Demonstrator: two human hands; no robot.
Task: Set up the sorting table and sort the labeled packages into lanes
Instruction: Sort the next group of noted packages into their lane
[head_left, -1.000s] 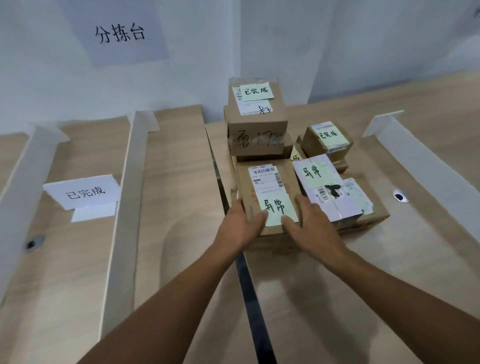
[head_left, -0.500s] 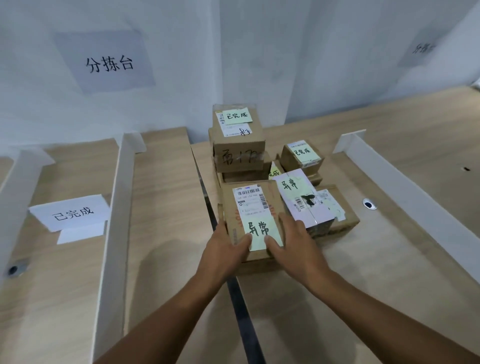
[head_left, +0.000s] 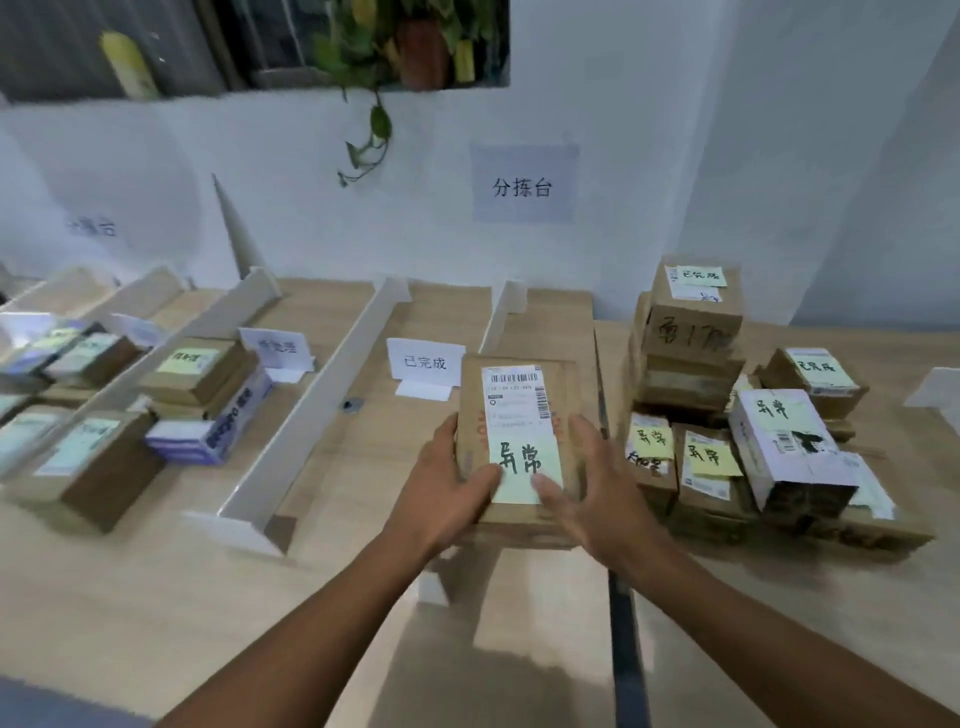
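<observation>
Both hands, left hand (head_left: 447, 491) and right hand (head_left: 597, 486), clasp the 异常 box (head_left: 514, 415), now lifted off the unsorted pile (head_left: 748, 447) and heading, I judge, toward a lane.

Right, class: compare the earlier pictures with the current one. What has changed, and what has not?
The brown cardboard package with the green handwritten note, earlier on the pile, has been lifted off and carried leftward by the left hand and right hand. Both hands kept their hold. The remaining stack of brown boxes stayed put, as did the white folded lane sign.

Wooden table (head_left: 156, 597) carries white dividers (head_left: 311, 410), sign cards (head_left: 425, 361), stacked packages (head_left: 696, 332).
</observation>
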